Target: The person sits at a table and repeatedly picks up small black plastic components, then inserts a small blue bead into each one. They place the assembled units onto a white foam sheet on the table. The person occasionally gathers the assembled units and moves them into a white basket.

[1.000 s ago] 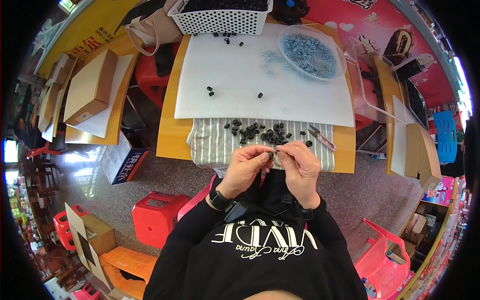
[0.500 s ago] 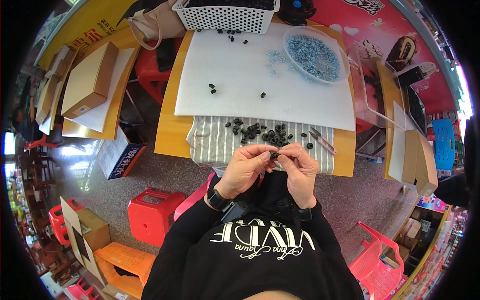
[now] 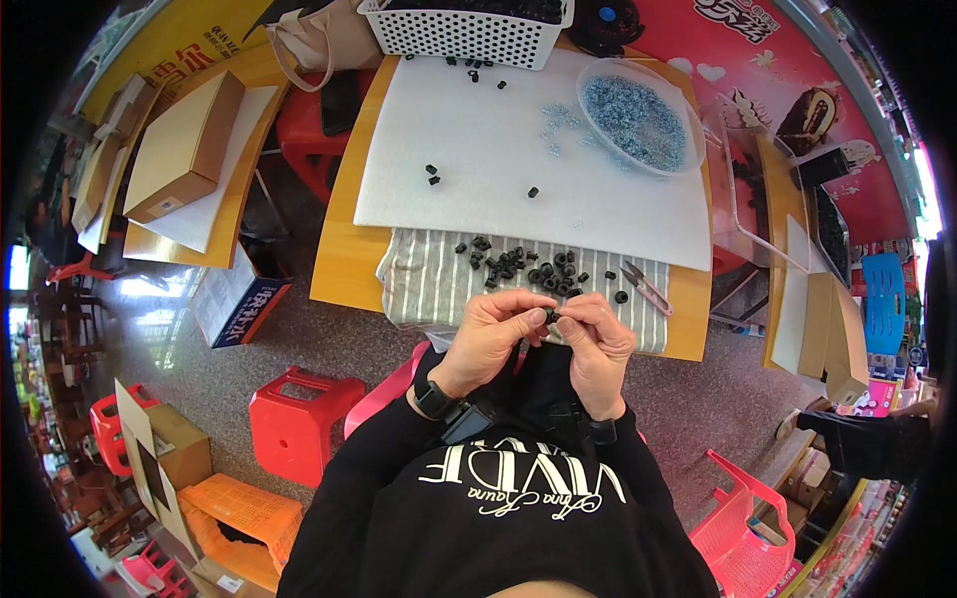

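Observation:
My left hand (image 3: 495, 334) and my right hand (image 3: 596, 344) meet above the table's near edge, fingertips pinched together. Between them is a small black cylindrical part (image 3: 550, 315), mostly covered by the fingers. Just beyond the hands, a loose pile of similar black parts (image 3: 508, 262) lies on a grey-and-white striped cloth (image 3: 424, 279). Some rounder black pieces (image 3: 554, 271) sit in the pile's right half. Right of them rests a pair of small thread snips (image 3: 648, 289) with pink handles.
A white foam sheet (image 3: 459, 140) covers most of the table, with a few black parts on it. At its far right stands a clear round tub (image 3: 638, 115) of small bluish clear pieces. A white perforated basket (image 3: 464, 38) of black parts is at the back. Red stools (image 3: 299, 424) stand nearby.
The view has shifted slightly. Both hands stay together on the small black part, with only slight finger movement. A person's dark-clothed leg has come into view at the far right.

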Motion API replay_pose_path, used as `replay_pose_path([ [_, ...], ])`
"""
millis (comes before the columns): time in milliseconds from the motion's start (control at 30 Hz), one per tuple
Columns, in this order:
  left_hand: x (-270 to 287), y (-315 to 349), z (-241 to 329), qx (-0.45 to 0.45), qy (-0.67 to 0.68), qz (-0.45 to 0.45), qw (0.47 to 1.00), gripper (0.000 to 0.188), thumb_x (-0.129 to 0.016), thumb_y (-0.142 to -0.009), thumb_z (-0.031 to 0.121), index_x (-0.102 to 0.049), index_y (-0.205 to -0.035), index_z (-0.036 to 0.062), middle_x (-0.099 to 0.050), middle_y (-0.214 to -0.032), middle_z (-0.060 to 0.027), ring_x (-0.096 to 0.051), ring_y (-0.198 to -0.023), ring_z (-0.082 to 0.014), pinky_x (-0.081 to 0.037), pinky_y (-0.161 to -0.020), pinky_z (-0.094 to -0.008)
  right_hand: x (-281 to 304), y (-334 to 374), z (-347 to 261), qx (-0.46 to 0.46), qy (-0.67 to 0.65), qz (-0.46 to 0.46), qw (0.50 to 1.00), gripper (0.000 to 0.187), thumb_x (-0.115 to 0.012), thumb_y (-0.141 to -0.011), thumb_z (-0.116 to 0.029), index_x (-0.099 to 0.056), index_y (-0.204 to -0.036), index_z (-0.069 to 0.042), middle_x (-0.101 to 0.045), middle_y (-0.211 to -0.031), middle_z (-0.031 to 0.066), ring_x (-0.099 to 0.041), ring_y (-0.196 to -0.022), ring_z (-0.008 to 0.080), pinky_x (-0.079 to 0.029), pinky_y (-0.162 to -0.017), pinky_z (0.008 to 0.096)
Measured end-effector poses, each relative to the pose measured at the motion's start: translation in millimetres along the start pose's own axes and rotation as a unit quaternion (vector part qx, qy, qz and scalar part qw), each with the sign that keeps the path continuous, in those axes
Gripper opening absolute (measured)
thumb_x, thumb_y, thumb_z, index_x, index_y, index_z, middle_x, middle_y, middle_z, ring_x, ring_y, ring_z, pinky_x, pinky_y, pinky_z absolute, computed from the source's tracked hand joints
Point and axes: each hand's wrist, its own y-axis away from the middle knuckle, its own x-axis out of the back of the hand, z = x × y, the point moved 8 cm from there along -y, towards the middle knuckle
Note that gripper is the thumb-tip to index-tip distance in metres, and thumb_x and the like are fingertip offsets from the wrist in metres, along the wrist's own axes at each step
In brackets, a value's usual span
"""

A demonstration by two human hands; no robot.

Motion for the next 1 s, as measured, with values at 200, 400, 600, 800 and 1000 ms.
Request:
replay_pose_path([
  [200,0.9,-0.1,-5.3,0.008,0.038,-0.006,0.999,0.019,-0.062,-0.094,0.006,-0.067,-0.11,-0.0022,-0.066,-0.098,-0.0074,-0.06,-0.08,-0.0124,-0.051,-0.072,-0.0254,-1.7,3.4,6.3,-0.012,-0.017,0.022,1.0,0.01,-0.067,-0.084,0.009,-0.068,-0.092,0.003,-0.058,-0.091,0.0048,-0.053,-0.077,0.0081,-0.044,-0.069,0.0208],
  [400,2.7,2.3,-7.1,0.006,0.062,-0.006,0.998,0.017,-0.063,-0.094,0.006,-0.068,-0.108,-0.0013,-0.065,-0.1,-0.0083,-0.06,-0.081,-0.0123,-0.051,-0.071,-0.0256,-6.0,3.3,3.1,0.0,0.007,0.002,1.0,0.008,-0.067,-0.084,0.009,-0.066,-0.09,0.003,-0.058,-0.09,0.0052,-0.055,-0.075,0.0088,-0.046,-0.065,0.0213],
  [600,5.8,1.2,1.0,-0.025,-0.047,-0.019,0.998,0.015,-0.064,-0.092,0.004,-0.069,-0.106,-0.0015,-0.064,-0.098,-0.0073,-0.059,-0.075,-0.011,-0.05,-0.069,-0.0246,-9.6,0.3,-6.3,0.058,0.128,-0.042,0.989,0.012,-0.07,-0.08,0.008,-0.064,-0.088,0.002,-0.059,-0.086,0.0079,-0.058,-0.072,0.0129,-0.047,-0.062,0.0231],
  [800,7.7,1.7,-11.8,0.069,0.062,-0.028,0.995,0.016,-0.064,-0.093,0.006,-0.068,-0.105,-0.0032,-0.066,-0.094,-0.0071,-0.06,-0.077,-0.0119,-0.05,-0.069,-0.0254,-8.3,-1.2,-7.7,0.07,0.16,-0.091,0.98,0.014,-0.071,-0.078,0.008,-0.064,-0.087,0.001,-0.06,-0.084,0.0085,-0.059,-0.072,0.014,-0.047,-0.061,0.0235],
  [1000,4.7,2.8,-12.8,0.093,0.103,-0.013,0.99,0.019,-0.062,-0.094,0.007,-0.066,-0.109,-0.0035,-0.068,-0.092,-0.0093,-0.063,-0.078,-0.0143,-0.053,-0.071,-0.0278,-4.4,-1.0,0.9,0.029,0.061,-0.067,0.995,0.015,-0.071,-0.078,0.01,-0.065,-0.089,0.001,-0.061,-0.086,0.0073,-0.058,-0.074,0.0125,-0.045,-0.061,0.0229],
])
